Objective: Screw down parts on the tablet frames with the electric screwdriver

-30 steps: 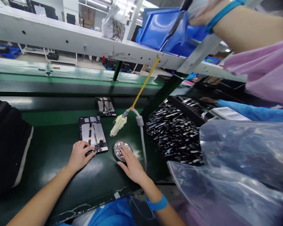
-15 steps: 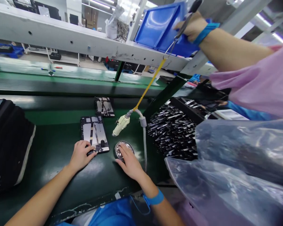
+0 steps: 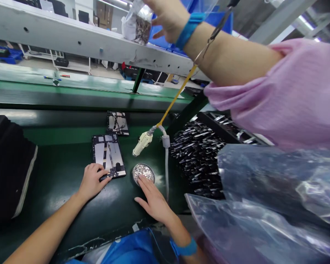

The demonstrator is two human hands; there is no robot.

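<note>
My left hand (image 3: 91, 181) grips the lower left corner of an opened tablet (image 3: 114, 152), thumb and fingers at its near edge. The tablet lies flat on the green bench, its inner plates and ribbon cables bared. To its right stands a round dish (image 3: 133, 178) full of small shiny screws (image 3: 143, 171). My right hand (image 3: 155, 201) is stretched out, its fingertips at the near side of the screws and the thumb apart. Above the dish hangs a cream electric screwdriver (image 3: 142, 143) on a yellow strap (image 3: 176, 97).
A second opened tablet (image 3: 117, 123) lies farther back. Dark stacked parts (image 3: 198, 157) and clear plastic bags (image 3: 253, 212) fill the right side; a black pile (image 3: 9, 172) stands at left. Across the upper right reaches another person's arm (image 3: 222, 55), near a bag (image 3: 137, 25) on the shelf.
My right hand has drawn back slightly toward me, baring more screws. The other person's arm has swung left, from the blue bins toward the bag. My left hand still grips the tablet.
</note>
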